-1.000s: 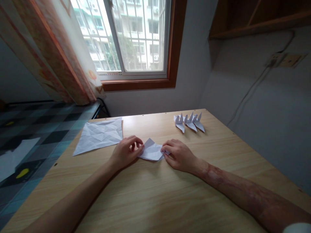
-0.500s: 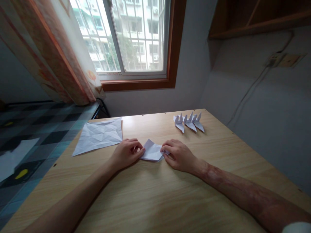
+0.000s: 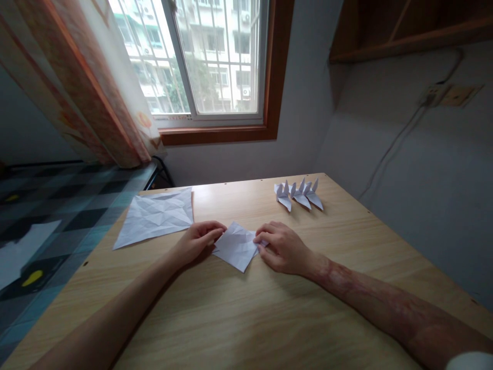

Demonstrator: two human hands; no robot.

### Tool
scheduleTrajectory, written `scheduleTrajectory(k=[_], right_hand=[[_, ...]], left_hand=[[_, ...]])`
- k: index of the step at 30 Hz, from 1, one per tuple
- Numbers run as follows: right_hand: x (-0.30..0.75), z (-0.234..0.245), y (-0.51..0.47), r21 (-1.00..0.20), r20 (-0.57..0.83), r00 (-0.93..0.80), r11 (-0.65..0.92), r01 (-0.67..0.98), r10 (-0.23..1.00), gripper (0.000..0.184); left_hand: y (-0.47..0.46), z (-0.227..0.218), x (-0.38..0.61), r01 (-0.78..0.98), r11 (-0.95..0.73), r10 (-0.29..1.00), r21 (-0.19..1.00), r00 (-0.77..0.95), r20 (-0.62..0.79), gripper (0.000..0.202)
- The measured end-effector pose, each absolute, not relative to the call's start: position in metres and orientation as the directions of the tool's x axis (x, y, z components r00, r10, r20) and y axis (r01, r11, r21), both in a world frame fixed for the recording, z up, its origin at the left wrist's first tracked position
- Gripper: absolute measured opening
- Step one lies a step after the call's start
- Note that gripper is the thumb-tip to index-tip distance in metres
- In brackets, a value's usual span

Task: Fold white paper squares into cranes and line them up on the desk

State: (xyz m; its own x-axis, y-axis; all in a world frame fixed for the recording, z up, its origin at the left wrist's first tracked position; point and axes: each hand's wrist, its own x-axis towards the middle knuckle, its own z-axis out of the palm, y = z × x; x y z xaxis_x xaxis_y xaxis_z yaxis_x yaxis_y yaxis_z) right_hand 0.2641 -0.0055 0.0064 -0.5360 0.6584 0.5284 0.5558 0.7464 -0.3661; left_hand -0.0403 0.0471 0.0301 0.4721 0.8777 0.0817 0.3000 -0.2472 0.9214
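A folded white sheet of paper (image 3: 235, 247) lies on the table between my hands, one pointed corner toward me and creases across its upper part. My left hand (image 3: 200, 240) is closed at its upper left edge, thumb and fingers against the paper; the fingertips are partly hidden. On the other side, my right hand (image 3: 283, 246) pinches the paper's right corner between thumb and curled fingers.
A creased, flattened white sheet (image 3: 157, 216) lies at the table's (image 3: 239, 318) far left. Three folded paper birds (image 3: 298, 194) stand in a row at the back right. Beyond the left edge is a checked bedspread (image 3: 96, 190) with more white paper (image 3: 26, 252) on it.
The paper's near flap has come down toward me, so the paper shows a wider, diamond-like shape. My left hand has shifted slightly left; the right hand has hardly moved.
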Motion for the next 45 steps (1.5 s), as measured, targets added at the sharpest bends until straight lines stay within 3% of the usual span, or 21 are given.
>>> scheduleTrajectory(k=[4,8,12,16,25,31,38,41,45], right_hand=[[0.263,0.006,-0.006,-0.379,0.517,-0.521,0.728,0.571,0.679,0.011],[0.264,0.005,-0.008,-0.477,0.527,-0.436,0.679,0.558,0.729,0.027],[0.267,0.004,-0.008,-0.564,0.532,-0.385,0.655,0.502,0.754,0.059],[0.268,0.001,-0.008,-0.585,0.544,-0.328,0.630,0.512,0.772,0.085],[0.266,0.002,-0.004,-0.497,0.652,-0.363,0.737,0.458,0.666,0.053],[0.266,0.005,-0.006,-0.476,0.696,-0.367,0.780,0.407,0.617,0.045],[0.270,0.007,-0.007,-0.546,0.674,-0.290,0.723,0.424,0.679,0.017],[0.270,0.003,-0.004,-0.561,0.670,-0.226,0.682,0.470,0.707,0.022],[0.269,0.001,-0.001,-0.512,0.692,-0.209,0.674,0.532,0.691,0.042]], left_hand=[[0.044,0.026,-0.038,0.233,-0.400,0.788,0.887,0.582,0.202,0.038],[0.035,0.028,-0.030,0.299,-0.693,0.623,0.656,0.708,0.334,0.030],[0.024,0.036,-0.023,0.342,-0.828,0.480,0.444,0.841,0.250,0.041],[0.020,0.039,-0.021,0.330,-0.879,0.419,0.343,0.879,0.228,0.040],[0.019,0.039,-0.018,0.333,-0.906,0.394,0.260,0.888,0.237,0.047],[0.015,0.043,-0.016,0.331,-0.915,0.378,0.228,0.902,0.207,0.052],[0.017,0.044,-0.015,0.291,-0.941,0.318,0.172,0.936,0.154,0.071],[0.017,0.044,-0.015,0.292,-0.945,0.312,0.151,0.940,0.139,0.073],[0.016,0.044,-0.016,0.316,-0.936,0.336,0.154,0.933,0.128,0.073]])
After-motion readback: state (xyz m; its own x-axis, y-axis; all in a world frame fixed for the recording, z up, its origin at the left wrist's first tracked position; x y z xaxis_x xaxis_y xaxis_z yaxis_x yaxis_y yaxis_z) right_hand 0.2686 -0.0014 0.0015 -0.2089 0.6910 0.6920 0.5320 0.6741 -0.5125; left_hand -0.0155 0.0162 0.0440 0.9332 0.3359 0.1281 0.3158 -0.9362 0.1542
